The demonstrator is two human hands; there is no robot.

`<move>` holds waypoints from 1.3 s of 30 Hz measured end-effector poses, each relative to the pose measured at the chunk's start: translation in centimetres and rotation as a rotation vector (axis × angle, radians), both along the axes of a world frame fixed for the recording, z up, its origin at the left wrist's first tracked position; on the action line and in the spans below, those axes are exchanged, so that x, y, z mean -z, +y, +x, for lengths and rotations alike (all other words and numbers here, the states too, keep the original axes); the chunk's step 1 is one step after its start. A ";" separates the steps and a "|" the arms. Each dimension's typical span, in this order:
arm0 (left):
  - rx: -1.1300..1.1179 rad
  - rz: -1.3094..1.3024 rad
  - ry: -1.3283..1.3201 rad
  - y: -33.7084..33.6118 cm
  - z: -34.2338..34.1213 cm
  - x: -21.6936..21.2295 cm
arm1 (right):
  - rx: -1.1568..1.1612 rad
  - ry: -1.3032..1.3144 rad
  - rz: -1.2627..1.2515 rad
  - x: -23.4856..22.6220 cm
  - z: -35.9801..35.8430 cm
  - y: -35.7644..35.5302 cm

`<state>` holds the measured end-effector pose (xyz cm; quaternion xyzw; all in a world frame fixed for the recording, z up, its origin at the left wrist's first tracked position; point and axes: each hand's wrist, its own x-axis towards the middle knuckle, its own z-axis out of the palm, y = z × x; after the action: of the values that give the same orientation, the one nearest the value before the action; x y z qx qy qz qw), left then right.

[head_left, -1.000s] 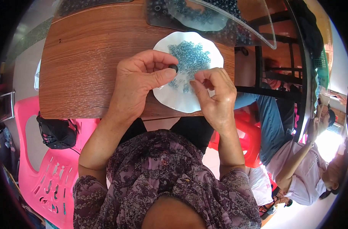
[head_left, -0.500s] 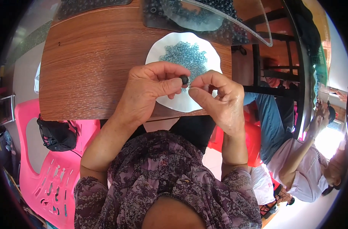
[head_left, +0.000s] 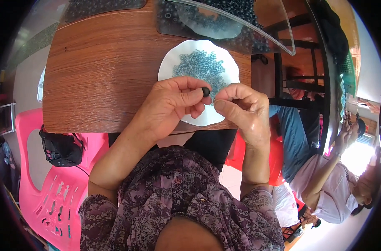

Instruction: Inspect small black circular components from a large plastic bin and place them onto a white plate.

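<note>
While left fingers pinch round black piece, right fingers nearly meet beside it; hold, if any, unclear.

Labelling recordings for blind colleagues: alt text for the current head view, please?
A person's left hand holds a small round black piece over a scalloped white plate of translucent bluish pieces, the right hand beside it. The plate lies on a wooden table near a clear container of dark pieces.
</note>
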<state>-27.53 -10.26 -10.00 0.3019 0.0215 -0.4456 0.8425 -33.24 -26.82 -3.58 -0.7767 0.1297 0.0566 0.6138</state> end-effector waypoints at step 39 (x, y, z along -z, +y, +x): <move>-0.031 0.013 -0.110 -1.2 0.2 0.7 | 0.043 0.041 0.076 0.0 0.3 -0.6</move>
<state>-27.34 -11.50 -10.69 0.3311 -0.0173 -0.4149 0.8473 -32.92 -27.38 -3.62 -0.7486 0.1566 0.0641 0.6411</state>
